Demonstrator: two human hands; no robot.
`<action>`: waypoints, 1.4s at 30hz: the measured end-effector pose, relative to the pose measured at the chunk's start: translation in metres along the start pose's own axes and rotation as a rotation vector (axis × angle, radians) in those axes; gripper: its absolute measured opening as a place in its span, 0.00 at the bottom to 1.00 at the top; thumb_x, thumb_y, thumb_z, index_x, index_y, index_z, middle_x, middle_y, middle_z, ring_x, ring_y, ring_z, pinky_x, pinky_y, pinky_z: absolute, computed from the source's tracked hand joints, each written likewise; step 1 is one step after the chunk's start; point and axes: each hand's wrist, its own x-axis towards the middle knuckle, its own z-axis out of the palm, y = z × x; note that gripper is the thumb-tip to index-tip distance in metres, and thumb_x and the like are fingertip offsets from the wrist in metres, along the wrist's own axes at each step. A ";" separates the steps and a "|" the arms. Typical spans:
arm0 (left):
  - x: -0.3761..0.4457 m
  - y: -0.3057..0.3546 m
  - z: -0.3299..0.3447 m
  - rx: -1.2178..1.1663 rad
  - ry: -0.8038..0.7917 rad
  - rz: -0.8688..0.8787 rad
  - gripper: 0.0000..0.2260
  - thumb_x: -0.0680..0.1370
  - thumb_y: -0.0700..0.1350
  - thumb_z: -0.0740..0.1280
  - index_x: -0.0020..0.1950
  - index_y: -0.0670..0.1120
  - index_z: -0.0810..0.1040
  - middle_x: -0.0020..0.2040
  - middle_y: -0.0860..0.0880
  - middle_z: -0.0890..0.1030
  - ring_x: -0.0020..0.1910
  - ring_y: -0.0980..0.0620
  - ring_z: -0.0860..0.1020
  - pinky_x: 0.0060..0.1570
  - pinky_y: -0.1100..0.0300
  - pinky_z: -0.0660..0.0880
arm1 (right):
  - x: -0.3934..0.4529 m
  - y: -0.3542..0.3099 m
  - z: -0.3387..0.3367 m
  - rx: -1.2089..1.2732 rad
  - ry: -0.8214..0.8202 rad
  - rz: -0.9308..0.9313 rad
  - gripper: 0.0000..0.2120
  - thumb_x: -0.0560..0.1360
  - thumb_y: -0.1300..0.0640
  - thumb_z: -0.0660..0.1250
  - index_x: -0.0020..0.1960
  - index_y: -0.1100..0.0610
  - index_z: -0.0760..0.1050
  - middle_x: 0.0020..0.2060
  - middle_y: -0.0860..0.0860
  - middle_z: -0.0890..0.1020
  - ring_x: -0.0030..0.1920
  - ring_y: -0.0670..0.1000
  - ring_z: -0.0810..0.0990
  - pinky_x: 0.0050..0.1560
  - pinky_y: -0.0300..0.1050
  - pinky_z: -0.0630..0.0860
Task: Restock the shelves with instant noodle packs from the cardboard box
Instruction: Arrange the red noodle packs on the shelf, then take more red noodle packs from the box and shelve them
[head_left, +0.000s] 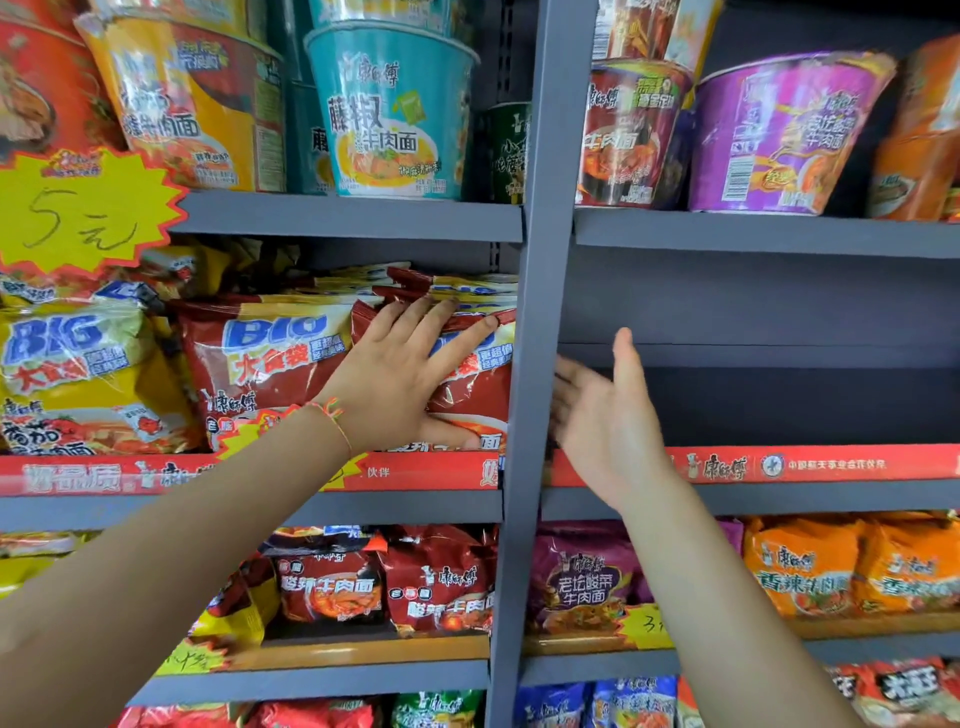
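Note:
Red "BIG" instant noodle packs (280, 358) stand in a row on the middle shelf (249, 506) of the left bay, with more stacked flat behind them. My left hand (400, 379) presses flat, fingers spread, on the front of the rightmost red pack (478, 395), beside the grey upright post (530, 364). My right hand (608, 415) hovers with fingers straight, holding nothing, in front of the bare middle shelf (779, 405) of the right bay. The cardboard box is out of view.
Cup noodle bowls (395, 109) line the shelf above. Yellow "BIG" packs (78, 374) sit to the left. Below are red (436, 582), purple (582, 582) and orange packs (805, 566). A yellow starburst price tag (83, 213) hangs at upper left.

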 end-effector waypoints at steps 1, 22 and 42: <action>-0.002 0.002 0.001 -0.023 0.028 -0.005 0.49 0.70 0.80 0.52 0.81 0.48 0.56 0.73 0.35 0.68 0.72 0.33 0.66 0.71 0.39 0.62 | -0.005 -0.003 -0.004 0.024 0.031 -0.078 0.37 0.81 0.33 0.46 0.70 0.61 0.73 0.64 0.56 0.81 0.66 0.53 0.78 0.73 0.53 0.67; -0.368 0.145 -0.047 -0.399 -0.102 -1.732 0.14 0.78 0.57 0.60 0.47 0.50 0.80 0.38 0.53 0.82 0.40 0.46 0.81 0.44 0.51 0.79 | -0.079 0.241 0.121 -0.580 -1.051 0.384 0.13 0.81 0.66 0.59 0.42 0.57 0.76 0.32 0.55 0.79 0.25 0.48 0.77 0.31 0.43 0.75; -0.667 0.414 -0.190 -0.029 -0.292 -2.799 0.27 0.76 0.52 0.70 0.70 0.38 0.70 0.60 0.37 0.76 0.63 0.36 0.73 0.65 0.48 0.68 | -0.466 0.414 0.221 -0.899 -2.116 0.448 0.08 0.79 0.61 0.62 0.44 0.55 0.78 0.34 0.52 0.80 0.33 0.50 0.78 0.42 0.52 0.80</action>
